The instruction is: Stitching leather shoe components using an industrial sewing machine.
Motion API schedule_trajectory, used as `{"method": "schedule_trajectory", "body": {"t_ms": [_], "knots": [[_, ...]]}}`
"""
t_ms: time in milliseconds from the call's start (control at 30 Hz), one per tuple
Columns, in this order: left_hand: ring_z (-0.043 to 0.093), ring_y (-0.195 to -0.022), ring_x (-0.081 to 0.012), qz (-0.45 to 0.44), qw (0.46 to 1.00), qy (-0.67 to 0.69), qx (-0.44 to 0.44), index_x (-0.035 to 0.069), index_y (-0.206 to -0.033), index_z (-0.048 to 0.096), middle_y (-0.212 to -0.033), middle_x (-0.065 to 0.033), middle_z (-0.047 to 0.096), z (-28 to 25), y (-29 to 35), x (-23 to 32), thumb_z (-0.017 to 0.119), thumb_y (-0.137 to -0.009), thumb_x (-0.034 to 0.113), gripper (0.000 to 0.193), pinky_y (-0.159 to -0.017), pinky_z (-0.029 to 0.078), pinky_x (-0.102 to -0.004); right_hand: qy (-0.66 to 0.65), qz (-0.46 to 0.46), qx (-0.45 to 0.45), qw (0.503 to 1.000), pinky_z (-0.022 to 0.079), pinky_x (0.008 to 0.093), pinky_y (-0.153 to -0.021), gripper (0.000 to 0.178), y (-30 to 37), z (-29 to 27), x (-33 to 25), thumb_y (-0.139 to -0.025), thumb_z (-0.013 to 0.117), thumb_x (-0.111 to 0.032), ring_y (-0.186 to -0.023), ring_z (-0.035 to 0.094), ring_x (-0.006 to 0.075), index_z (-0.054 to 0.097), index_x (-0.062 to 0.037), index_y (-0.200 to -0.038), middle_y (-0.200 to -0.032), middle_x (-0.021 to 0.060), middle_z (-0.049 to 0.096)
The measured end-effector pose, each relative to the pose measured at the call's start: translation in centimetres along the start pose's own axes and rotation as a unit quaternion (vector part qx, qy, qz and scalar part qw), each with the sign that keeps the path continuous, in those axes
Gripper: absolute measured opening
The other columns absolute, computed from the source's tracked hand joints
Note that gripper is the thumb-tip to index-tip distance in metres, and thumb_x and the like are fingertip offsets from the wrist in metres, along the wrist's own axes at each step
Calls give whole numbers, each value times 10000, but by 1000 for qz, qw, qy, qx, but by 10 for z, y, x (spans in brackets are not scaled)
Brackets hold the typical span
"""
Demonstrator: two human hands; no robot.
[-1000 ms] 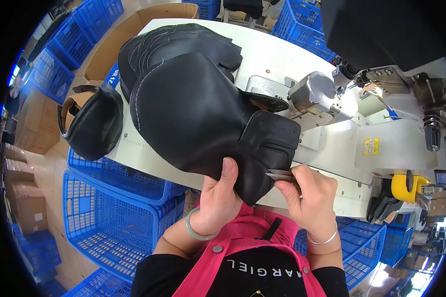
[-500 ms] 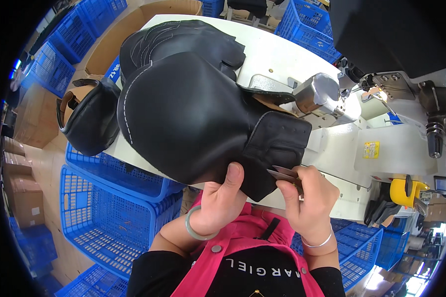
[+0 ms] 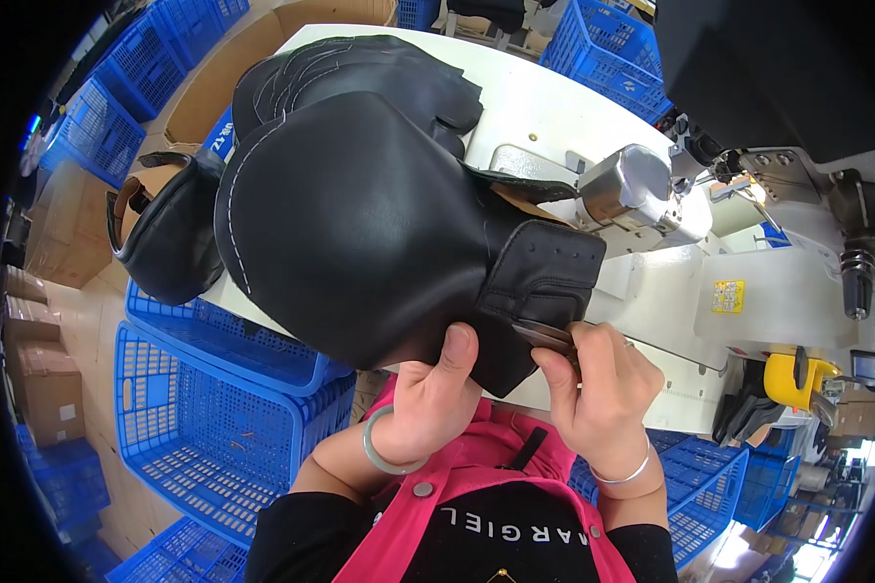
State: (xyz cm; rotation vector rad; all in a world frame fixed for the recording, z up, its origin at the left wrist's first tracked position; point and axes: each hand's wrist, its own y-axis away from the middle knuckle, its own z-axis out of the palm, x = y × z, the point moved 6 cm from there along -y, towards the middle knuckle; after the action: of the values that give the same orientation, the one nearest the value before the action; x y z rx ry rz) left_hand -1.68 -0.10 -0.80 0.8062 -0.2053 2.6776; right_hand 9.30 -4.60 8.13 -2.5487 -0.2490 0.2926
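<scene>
A large black leather piece (image 3: 360, 223), like a shoe or boot upper with white stitching along its curved left edge, lies over the white machine table. My left hand (image 3: 433, 394) grips its near edge, thumb on top and the other fingers hidden underneath. Small metal thread snips (image 3: 542, 336) are in my right hand (image 3: 608, 384), pinched between thumb and bent fingers. Their blades point left, against the stitched panel (image 3: 544, 277) at the leather's right end. Whether they touch a thread is too small to see.
Several similar black leather pieces (image 3: 389, 68) are stacked behind. Another black piece (image 3: 175, 238) hangs at the table's left edge. A sewing machine's metal post (image 3: 627, 185) rises on the right. Blue crates (image 3: 214, 428) stand below left, and a yellow holder (image 3: 792, 379) is at the right.
The leather piece has shifted slightly left. My right hand has moved the snips a little left, and their blades now look closer together. My left hand keeps its grip.
</scene>
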Motion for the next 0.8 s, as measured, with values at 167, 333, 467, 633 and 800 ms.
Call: {"method": "schedule_trajectory", "body": {"t_ms": [167,333,467,633,800], "knots": [[578,-1061,-151,3,1000,10,6,-10,-1256,527,-1175,-77,606,-4,2,0,479,-1029,214,323,-936,457,-308,11,-6,13,1000,352,311,-393,285,-1,1,0,-816,734,-269,-428,459,205,578,-35,-861,-601,56,478],[574,-1050,-141,32,999,-33,-7,-11,-1253,526,-1165,-73,605,-2,3,6,488,-1026,216,323,-926,456,-303,8,-6,6,1000,349,311,-390,279,-2,1,0,-819,731,-271,-426,457,201,575,-41,-845,-591,51,464],[573,-1054,-146,47,999,-24,-11,-14,-1259,522,-1173,-75,603,-2,0,7,488,-1026,217,330,-927,456,-303,-4,0,4,1000,346,310,-389,263,-3,2,1,-822,727,-265,-429,467,202,573,-53,-831,-584,47,465],[573,-1080,-161,56,998,-33,-18,-12,-1278,512,-1202,-86,597,-2,-1,5,489,-1025,212,338,-955,448,-319,-35,11,-3,999,364,319,-402,243,0,6,5,-831,721,-251,-440,490,227,577,-54,-834,-589,55,490],[561,-1116,-170,58,998,-35,-15,-14,-1297,501,-1232,-94,587,-1,-2,9,484,-1026,196,343,-984,433,-331,-136,75,-26,988,414,295,-445,242,1,5,18,-861,709,-231,-480,543,249,595,-22,-904,-624,84,540]]}}
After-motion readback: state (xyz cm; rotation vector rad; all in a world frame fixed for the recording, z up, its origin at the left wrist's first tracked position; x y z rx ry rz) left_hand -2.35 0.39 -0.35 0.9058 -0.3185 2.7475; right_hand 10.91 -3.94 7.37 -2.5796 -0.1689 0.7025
